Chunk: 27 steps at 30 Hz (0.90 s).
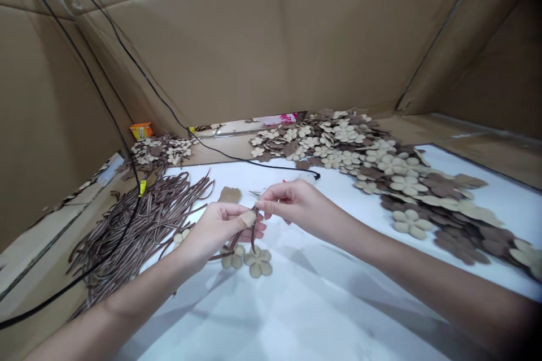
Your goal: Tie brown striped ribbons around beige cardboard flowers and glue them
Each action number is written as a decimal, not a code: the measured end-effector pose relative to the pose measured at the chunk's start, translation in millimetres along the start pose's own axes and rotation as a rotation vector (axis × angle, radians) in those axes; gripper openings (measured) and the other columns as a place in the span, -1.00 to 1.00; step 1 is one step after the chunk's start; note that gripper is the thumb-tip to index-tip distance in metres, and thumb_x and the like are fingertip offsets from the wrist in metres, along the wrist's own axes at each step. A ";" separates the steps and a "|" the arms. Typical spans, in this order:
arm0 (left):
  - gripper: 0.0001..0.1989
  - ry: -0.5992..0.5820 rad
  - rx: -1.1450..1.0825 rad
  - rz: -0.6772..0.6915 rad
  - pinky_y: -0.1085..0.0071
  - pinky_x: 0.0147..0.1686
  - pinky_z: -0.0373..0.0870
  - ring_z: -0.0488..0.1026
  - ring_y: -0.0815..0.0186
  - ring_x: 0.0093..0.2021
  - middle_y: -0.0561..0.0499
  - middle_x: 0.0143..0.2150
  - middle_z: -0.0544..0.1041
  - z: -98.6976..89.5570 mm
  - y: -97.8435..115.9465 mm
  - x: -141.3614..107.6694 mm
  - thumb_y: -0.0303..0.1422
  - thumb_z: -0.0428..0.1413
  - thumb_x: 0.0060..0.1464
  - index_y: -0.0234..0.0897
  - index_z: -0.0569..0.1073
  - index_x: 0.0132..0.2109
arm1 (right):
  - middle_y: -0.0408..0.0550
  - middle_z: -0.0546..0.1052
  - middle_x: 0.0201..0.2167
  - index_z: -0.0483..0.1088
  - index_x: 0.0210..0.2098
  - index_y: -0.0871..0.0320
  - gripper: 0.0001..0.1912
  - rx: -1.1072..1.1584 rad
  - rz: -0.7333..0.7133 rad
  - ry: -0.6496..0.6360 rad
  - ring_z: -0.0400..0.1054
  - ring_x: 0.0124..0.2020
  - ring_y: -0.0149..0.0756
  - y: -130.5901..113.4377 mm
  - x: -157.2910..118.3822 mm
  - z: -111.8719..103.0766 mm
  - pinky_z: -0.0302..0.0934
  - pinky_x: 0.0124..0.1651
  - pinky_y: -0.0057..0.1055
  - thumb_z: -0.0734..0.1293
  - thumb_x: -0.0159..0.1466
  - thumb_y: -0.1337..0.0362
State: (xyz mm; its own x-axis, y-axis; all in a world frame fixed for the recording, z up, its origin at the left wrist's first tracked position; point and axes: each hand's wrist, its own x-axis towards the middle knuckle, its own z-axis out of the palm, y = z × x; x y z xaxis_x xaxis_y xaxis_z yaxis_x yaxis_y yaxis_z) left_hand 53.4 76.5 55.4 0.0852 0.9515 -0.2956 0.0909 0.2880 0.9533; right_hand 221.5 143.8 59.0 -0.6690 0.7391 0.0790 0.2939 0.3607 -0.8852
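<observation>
My left hand (215, 231) pinches a narrow brown striped ribbon (253, 229) between thumb and fingers. My right hand (283, 203) meets it from the right, its thumb and forefinger closed on the ribbon's upper part. Just below both hands lie two beige felt flowers (257, 262), the left one partly under a ribbon end. A small brown felt piece (230, 195) lies beyond my left hand. A heap of similar ribbons (144, 231) lies to the left, and a large pile of beige and brown felt flowers (381, 174) spreads to the right.
A white sheet (305, 304) covers the work surface. Cardboard walls (254, 33) enclose the back and sides. A black cable (249, 161) runs across the far side, and a smaller pile of felt flowers (161, 152) sits back left beside an orange box (141, 130).
</observation>
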 end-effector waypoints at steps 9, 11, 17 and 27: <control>-0.73 -0.024 -0.055 -0.009 0.57 -0.52 0.21 0.36 0.46 -0.49 -0.07 -0.41 0.54 -1.9 -4.4 0.9 -0.21 0.19 -0.03 -0.38 0.57 -0.36 | -0.18 0.43 -0.54 0.42 -0.45 0.20 -0.73 -0.066 -0.060 -0.032 0.12 -0.61 -0.51 5.6 4.5 0.5 0.00 -0.52 -0.52 0.21 0.24 0.19; -0.72 -0.032 -0.065 -0.013 0.56 -0.49 0.24 0.38 0.45 -0.46 -0.10 -0.36 0.56 -3.1 -7.1 2.2 -0.20 0.20 -0.04 -0.38 0.58 -0.34 | -0.19 0.41 -0.56 0.41 -0.46 0.20 -0.73 -0.098 -0.063 -0.036 0.13 -0.61 -0.50 6.2 4.9 0.0 -0.01 -0.52 -0.52 0.20 0.25 0.19; -0.70 -0.041 -0.026 -0.026 0.53 -0.48 0.28 0.40 0.43 -0.48 -0.10 -0.38 0.56 -3.3 -13.3 4.0 -0.17 0.20 -0.06 -0.37 0.58 -0.34 | -0.21 0.40 -0.58 0.40 -0.48 0.16 -0.73 -0.254 -0.058 -0.018 0.19 -0.55 -0.46 3.1 2.1 -0.2 -0.01 -0.51 -0.51 0.18 0.26 0.21; -0.72 0.004 0.028 -0.014 0.52 -0.55 0.27 0.40 0.40 -0.51 -0.08 -0.43 0.53 0.4 -13.5 1.5 -0.19 0.20 -0.05 -0.37 0.56 -0.35 | -0.20 0.41 -0.59 0.45 -0.46 0.17 -0.77 -0.088 -0.008 -0.010 0.15 -0.58 -0.48 4.2 4.1 0.1 -0.01 -0.54 -0.53 0.27 0.18 0.16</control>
State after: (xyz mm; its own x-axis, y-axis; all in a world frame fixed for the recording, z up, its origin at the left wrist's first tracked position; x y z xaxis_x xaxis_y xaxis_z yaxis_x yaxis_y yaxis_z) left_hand 52.7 74.0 42.1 0.0798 0.9480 -0.3082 0.1195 0.2978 0.9471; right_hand 220.0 148.2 55.6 -0.6780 0.7307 0.0806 0.3472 0.4150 -0.8410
